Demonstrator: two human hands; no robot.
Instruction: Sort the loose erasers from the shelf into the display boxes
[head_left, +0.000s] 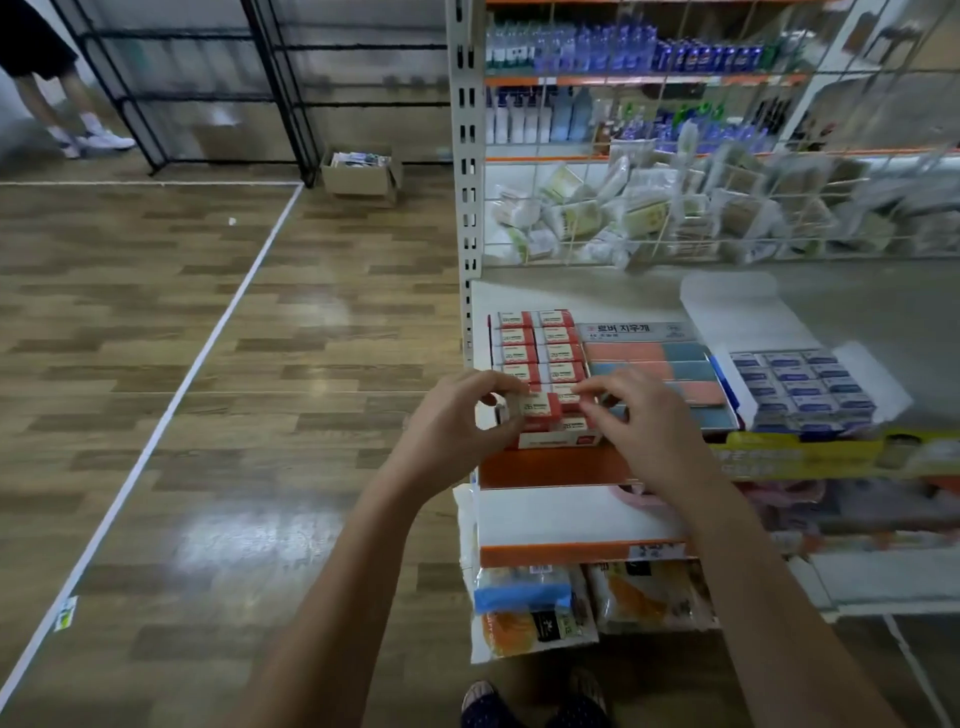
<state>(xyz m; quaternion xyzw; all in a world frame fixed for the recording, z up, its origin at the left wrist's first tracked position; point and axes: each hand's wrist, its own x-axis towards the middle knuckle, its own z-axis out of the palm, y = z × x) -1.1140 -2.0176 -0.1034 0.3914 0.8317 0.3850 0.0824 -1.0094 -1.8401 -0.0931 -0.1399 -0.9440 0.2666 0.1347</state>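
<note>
1. Fingertips of the left hand (457, 415) pinch a red-and-white eraser (535, 408), held tilted just above the near end of the red display box (540, 384).
2. Curled fingers of the right hand (639, 415) pinch a second red-sleeved eraser (570, 397) at 3 o'clock of the first, the two erasers touching or nearly so.
3. Rows of matching erasers fill the red display box in two columns running toward 12 o'clock from the hands.
4. At 3 o'clock of that box sits a box of pink-and-blue erasers (660, 358), its far edge printed with Korean text; the right hand covers its near left corner.
5. Further toward 3 o'clock, an open white box (802, 387) with its lid flap raised holds blue-labelled erasers.
6. All three boxes rest on the shelf (571, 296), whose front edge is orange.
7. At 12 o'clock, a wire basket (675, 218) holds pale packets; at 6 o'clock, packaged goods (530, 613) hang below.
</note>
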